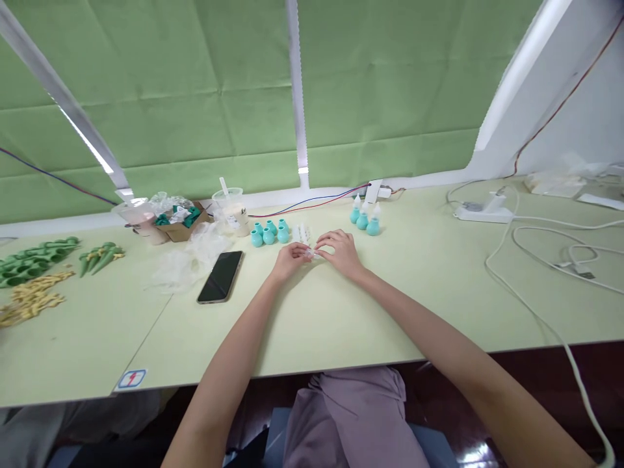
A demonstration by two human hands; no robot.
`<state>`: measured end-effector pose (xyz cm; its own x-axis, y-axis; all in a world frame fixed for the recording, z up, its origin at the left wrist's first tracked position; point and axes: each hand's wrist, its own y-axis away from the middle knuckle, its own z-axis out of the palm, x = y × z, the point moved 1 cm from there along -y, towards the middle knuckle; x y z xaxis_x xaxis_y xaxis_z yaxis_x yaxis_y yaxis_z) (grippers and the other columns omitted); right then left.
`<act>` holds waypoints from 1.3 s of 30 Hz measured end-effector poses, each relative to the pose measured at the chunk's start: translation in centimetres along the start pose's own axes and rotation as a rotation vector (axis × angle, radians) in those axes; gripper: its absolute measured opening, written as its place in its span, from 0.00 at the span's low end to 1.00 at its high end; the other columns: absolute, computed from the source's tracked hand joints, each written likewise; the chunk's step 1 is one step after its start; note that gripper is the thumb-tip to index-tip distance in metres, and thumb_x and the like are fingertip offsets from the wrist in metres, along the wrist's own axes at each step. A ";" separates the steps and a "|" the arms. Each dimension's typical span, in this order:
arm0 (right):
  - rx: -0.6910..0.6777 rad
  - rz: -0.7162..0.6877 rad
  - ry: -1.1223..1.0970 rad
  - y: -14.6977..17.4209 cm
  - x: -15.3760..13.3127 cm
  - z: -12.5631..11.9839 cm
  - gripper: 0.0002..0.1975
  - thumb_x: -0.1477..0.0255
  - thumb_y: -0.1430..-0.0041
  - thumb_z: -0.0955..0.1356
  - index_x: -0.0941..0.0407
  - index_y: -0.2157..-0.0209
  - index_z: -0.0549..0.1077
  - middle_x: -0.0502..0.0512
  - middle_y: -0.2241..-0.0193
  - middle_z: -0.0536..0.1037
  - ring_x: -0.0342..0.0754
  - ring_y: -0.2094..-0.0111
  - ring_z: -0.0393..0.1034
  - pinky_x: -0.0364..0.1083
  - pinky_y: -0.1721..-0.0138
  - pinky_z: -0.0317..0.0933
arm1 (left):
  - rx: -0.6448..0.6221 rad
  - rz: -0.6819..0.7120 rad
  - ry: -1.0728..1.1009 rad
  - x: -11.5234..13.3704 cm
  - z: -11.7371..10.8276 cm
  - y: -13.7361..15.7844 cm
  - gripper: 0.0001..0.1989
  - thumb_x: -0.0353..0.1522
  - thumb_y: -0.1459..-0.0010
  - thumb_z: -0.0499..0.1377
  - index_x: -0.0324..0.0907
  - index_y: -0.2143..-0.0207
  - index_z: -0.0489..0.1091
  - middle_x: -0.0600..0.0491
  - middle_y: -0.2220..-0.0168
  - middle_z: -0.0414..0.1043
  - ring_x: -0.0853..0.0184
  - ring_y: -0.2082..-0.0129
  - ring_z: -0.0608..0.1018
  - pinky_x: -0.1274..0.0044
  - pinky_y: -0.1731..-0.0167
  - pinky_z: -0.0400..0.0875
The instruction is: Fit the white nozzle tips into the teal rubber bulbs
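My left hand (289, 261) and my right hand (342, 254) meet near the middle of the table. The fingertips of both are pinched on a small whitish, translucent piece (311, 253), whose exact kind I cannot make out. Just beyond my fingers lie several similar small white pieces (303, 233), partly hidden. To the left of my left hand stands a group of small turquoise, vase-shaped pieces (268, 235) with open tops. Farther right, beyond my right hand, three turquoise pieces (362, 221) stand upright with pointed white tips on them.
A phone (221, 277) lies left of my arm, beside crumpled clear plastic (188, 259). Behind stand a drink cup (236, 214) and a cardboard box (182, 227) of green pieces. Green cones (101, 257) and yellow pieces (32, 299) lie far left. A power strip (485, 209) and white cables are right.
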<state>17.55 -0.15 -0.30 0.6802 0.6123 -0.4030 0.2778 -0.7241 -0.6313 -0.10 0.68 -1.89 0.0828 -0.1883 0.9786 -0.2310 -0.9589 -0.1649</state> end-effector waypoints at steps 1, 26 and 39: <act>-0.007 -0.009 0.005 0.0 0.0 0.0 0.06 0.65 0.43 0.67 0.50 0.69 0.76 0.49 0.60 0.76 0.49 0.55 0.63 0.49 0.55 0.47 | 0.005 -0.001 0.003 0.0 0.0 0.0 0.23 0.38 0.62 0.69 0.35 0.65 0.70 0.47 0.68 0.76 0.66 0.69 0.78 0.69 0.61 0.72; -0.006 -0.021 -0.029 0.1 0.1 -0.2 0.10 0.64 0.41 0.64 0.48 0.67 0.77 0.50 0.63 0.78 0.47 0.58 0.65 0.48 0.54 0.46 | -0.066 -0.057 0.181 1.1 0.7 0.5 0.23 0.40 0.58 0.67 0.37 0.60 0.73 0.47 0.63 0.77 0.62 0.62 0.78 0.67 0.53 0.69; -0.095 0.180 -0.529 0.1 0.2 -0.1 0.14 0.62 0.51 0.71 0.52 0.62 0.76 0.53 0.62 0.78 0.47 0.60 0.72 0.47 0.55 0.60 | -0.003 -0.016 0.077 1.4 0.3 0.3 0.20 0.39 0.58 0.67 0.36 0.63 0.75 0.47 0.66 0.78 0.64 0.68 0.79 0.69 0.56 0.71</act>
<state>17.71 -0.11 -0.36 0.2965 0.5341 -0.7917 0.2653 -0.8424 -0.4690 0.22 0.05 -0.66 0.0113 -0.1559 0.9877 -0.2328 -0.9610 -0.1491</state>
